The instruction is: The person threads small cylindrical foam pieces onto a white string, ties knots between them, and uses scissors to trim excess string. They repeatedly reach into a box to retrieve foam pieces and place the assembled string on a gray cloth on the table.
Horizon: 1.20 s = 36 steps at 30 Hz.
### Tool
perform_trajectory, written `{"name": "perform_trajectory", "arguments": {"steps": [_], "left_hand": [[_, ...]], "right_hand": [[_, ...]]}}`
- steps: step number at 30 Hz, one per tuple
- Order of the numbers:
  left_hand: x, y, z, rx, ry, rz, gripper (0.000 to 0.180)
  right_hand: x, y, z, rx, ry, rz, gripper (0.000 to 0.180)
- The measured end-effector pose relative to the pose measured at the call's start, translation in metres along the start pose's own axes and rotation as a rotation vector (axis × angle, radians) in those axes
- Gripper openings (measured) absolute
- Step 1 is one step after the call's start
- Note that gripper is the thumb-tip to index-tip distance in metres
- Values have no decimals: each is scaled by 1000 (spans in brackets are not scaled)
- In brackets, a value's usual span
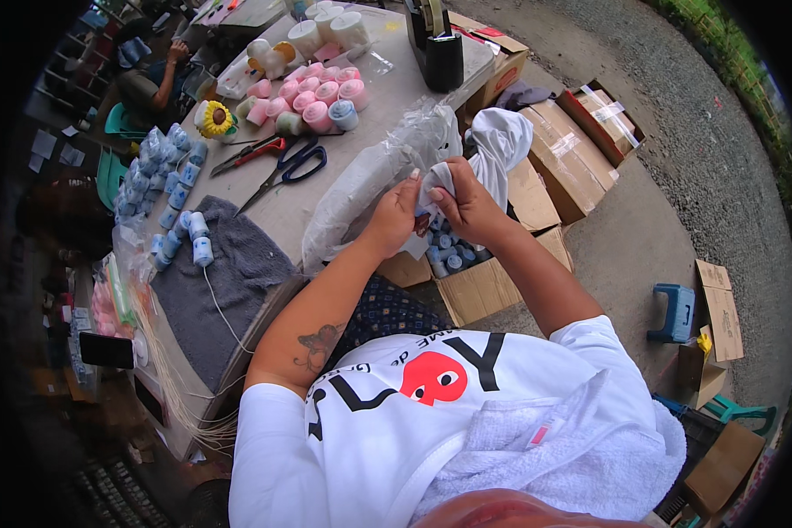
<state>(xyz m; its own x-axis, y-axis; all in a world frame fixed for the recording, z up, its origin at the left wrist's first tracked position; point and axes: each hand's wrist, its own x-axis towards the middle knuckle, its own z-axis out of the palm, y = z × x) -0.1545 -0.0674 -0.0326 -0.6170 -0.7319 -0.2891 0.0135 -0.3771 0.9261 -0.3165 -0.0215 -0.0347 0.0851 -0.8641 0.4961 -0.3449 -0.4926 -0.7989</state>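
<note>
Both my hands are raised over an open cardboard box (pixel 482 295), close together in front of me. My left hand (pixel 394 214) pinches the near edge of a thin white cloth (pixel 504 141), which could also be soft plastic. A bunched part of it is gripped by my right hand (pixel 468 204), thumb pressed against the fingers. The rest hangs beyond my right hand, over the box's far side. Below my hands, several small blue-and-white cylinders (pixel 453 257) lie in the box, partly hidden by my wrists. Clear plastic wrap (pixel 361 189) lies along the table edge beside my left hand.
On the table (pixel 264 207) lie blue-handled scissors (pixel 290 169), a red-handled cutter (pixel 253 154), pink rolls (pixel 317 92), strung blue cylinders (pixel 185 189) and a grey towel (pixel 224 282). A tape dispenser (pixel 435 48) stands far off. Cardboard boxes (pixel 567 154) stand right. Another person (pixel 154 84) sits far left.
</note>
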Motion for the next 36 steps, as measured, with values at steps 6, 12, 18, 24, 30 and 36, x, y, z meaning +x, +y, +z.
{"name": "perform_trajectory", "arguments": {"steps": [6, 12, 18, 24, 30, 36], "left_hand": [[8, -7, 5, 744, 273, 595, 35], [27, -14, 0, 512, 333, 731, 37], [10, 11, 10, -21, 208, 79, 41], [4, 9, 7, 370, 206, 309, 42], [-30, 32, -4, -561, -355, 18, 54], [-68, 46, -26, -561, -427, 135, 64]], "right_hand": [[7, 0, 18, 231, 216, 421, 29], [12, 0, 18, 993, 231, 852, 26], [1, 3, 24, 33, 297, -163, 23], [19, -8, 19, 410, 312, 357, 20], [65, -25, -83, 33, 436, 327, 30], [60, -62, -153, -824, 739, -311, 22]]}}
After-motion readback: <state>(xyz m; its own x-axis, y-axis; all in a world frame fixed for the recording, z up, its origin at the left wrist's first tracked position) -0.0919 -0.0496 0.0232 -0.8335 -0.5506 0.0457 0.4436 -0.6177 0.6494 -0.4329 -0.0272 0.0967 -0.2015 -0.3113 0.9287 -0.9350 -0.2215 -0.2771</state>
